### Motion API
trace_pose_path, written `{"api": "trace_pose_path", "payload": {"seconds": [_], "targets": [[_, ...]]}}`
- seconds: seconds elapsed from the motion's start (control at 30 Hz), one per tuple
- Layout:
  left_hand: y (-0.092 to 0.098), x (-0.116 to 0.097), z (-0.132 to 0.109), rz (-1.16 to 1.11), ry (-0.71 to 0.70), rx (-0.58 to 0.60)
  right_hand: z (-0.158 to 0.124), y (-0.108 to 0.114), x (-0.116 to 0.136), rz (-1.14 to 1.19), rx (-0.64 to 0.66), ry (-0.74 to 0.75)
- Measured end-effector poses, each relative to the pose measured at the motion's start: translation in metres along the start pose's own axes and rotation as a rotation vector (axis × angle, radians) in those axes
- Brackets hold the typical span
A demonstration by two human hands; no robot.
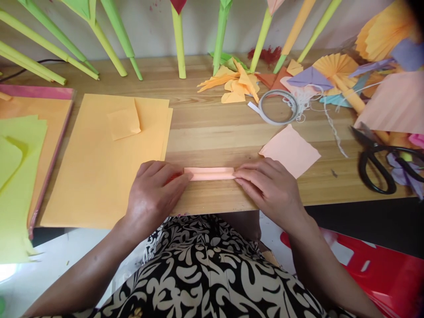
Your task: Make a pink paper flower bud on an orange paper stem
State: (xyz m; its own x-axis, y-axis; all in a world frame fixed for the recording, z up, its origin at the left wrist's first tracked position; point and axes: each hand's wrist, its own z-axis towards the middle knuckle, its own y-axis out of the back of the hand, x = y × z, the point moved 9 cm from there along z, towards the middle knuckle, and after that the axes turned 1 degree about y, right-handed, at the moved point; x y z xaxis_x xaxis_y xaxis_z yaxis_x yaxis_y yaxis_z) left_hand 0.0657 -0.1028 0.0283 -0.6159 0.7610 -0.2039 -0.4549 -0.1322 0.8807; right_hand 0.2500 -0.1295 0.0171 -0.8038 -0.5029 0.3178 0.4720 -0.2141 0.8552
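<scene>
A narrow folded strip of pink paper lies crosswise near the front edge of the wooden table. Its left end is pinched between the thumb and fingers of my left hand. At the other end, my right hand grips the strip with its fingertips. Beyond my right hand rests a pink paper square, partly hidden by the hand. Sheets of orange paper lie beside and partly under my left hand, with a small orange piece on top.
Behind the strip stand several rolled paper stems, leaning on the wall. A tape roll, tangled white string, orange paper scraps and black-handled scissors lie toward the right. Yellow-green paper overhangs the left edge.
</scene>
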Motion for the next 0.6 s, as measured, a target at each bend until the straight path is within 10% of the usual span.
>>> {"api": "trace_pose_path", "payload": {"seconds": [0.6], "targets": [[-0.0013, 0.0020, -0.0015, 0.036, 0.007, 0.013, 0.0015, 0.0009, 0.0038, -0.072, -0.014, 0.034]]}}
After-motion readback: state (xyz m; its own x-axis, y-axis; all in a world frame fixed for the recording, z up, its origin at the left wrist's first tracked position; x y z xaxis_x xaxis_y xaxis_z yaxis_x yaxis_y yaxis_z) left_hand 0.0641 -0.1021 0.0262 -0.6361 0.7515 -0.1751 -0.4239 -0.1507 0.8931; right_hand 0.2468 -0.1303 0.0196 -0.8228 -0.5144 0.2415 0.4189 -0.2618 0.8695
